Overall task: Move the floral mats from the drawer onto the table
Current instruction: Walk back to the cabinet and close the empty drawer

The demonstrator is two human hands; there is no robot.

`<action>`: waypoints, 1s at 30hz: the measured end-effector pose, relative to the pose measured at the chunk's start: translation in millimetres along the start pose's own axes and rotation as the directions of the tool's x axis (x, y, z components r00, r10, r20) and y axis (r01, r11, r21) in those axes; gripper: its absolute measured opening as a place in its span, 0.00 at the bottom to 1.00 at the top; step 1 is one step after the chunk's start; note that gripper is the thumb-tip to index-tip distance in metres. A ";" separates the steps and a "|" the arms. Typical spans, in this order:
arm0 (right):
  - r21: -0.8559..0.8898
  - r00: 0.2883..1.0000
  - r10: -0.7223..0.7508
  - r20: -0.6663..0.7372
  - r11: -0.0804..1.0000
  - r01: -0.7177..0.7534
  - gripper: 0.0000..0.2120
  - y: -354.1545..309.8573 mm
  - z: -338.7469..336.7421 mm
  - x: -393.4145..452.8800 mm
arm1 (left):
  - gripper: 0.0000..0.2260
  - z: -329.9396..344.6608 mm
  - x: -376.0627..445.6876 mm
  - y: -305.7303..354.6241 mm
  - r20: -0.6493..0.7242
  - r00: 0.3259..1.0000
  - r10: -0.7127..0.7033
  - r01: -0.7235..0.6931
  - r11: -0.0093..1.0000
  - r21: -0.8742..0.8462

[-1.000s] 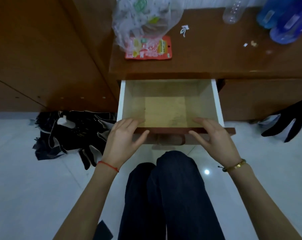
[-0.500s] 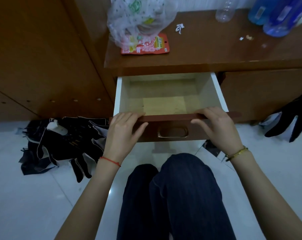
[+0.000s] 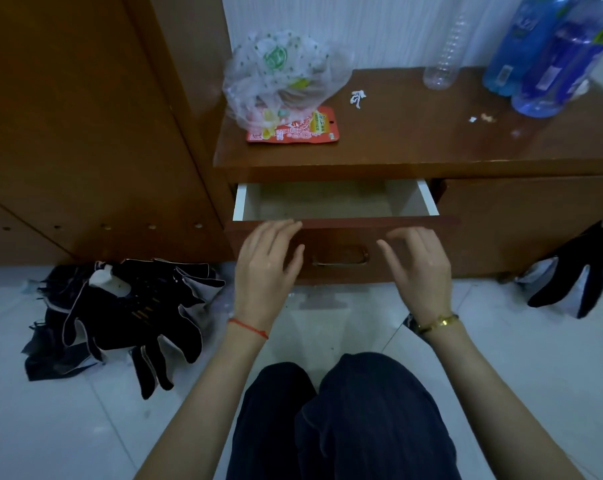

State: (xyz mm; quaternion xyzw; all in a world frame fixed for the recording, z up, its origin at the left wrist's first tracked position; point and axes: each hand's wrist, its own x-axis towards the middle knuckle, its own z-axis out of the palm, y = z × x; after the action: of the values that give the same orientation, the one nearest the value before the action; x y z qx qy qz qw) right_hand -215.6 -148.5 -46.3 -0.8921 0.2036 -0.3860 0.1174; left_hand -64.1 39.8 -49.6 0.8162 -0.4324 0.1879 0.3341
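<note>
Under the table (image 3: 414, 147), brown drawer (image 3: 334, 233) partly open, pale inside

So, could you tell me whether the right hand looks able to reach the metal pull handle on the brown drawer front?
Probably yes: the right hand hovers open just beside the metal pull handle, with nothing between them.

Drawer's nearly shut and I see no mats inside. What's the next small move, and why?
Probably press the drawer front fully in with both open hands, left hand and right hand. The visible slice of drawer interior looks bare, and a gap remains under the table.
</note>
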 end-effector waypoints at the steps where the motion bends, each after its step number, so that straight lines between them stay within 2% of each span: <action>1: 0.009 0.999 0.012 0.046 1.000 -0.012 0.08 -0.3 3.4 -8.8 | 0.12 4.6 -10.5 6.4 -0.002 1.000 0.019 -0.019 1.000 -0.004; 3: 0.028 0.983 0.047 0.178 0.998 -0.053 0.09 1.4 12.3 -23.6 | 0.10 16.0 -29.8 16.4 0.052 0.998 -0.037 0.038 0.999 -0.029; 4: 0.065 0.969 0.099 0.224 0.991 -0.116 0.10 1.3 16.4 -28.2 | 0.08 21.1 -36.2 19.5 0.075 0.985 -0.158 0.164 0.983 -0.088; 5: 0.120 0.949 0.189 0.252 0.967 -0.225 0.10 -0.2 19.6 -30.2 | 0.08 24.7 -38.5 21.9 0.105 0.939 -0.329 0.343 0.921 -0.186; 6: 0.181 0.917 0.294 0.269 0.920 -0.348 0.10 -2.2 22.4 -29.5 | 0.09 28.1 -37.2 23.2 0.154 0.861 -0.485 0.509 0.815 -0.276; 7: 0.223 0.877 0.386 0.286 0.863 -0.453 0.11 -2.9 25.5 -27.3 | 0.11 32.6 -34.3 23.1 0.205 0.785 -0.584 0.617 0.713 -0.333; 8: 0.238 0.838 0.452 0.305 0.816 -0.527 0.11 -2.7 29.4 -25.0 | 0.12 37.4 -31.0 22.8 0.233 0.743 -0.628 0.667 0.662 -0.343; 11: 0.216 0.772 0.535 0.343 0.755 -0.619 0.12 -1.0 39.2 -17.4 | 0.12 46.7 -21.4 24.3 0.229 0.745 -0.627 0.665 0.665 -0.340; 14: 0.197 0.755 0.568 0.327 0.740 -0.643 0.11 0.9 45.4 -13.1 | 0.08 57.6 -18.5 24.3 0.208 0.750 -0.628 0.655 0.663 -0.363; 21: 0.235 0.753 0.597 0.276 0.718 -0.655 0.10 2.4 59.6 -3.0 | 0.06 73.7 -6.6 16.4 0.168 0.735 -0.657 0.651 0.616 -0.443; 30: 0.249 0.751 0.603 0.270 0.710 -0.659 0.11 22.0 90.0 31.6 | 0.08 93.6 29.9 -3.1 0.157 0.730 -0.665 0.657 0.620 -0.428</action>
State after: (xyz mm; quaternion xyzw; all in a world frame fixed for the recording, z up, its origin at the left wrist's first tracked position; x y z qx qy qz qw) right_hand -135.7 -177.7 -94.9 -0.7646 0.4188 -0.2739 0.4062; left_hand -43.3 -42.6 -99.0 0.8135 -0.1304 -0.0480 0.5646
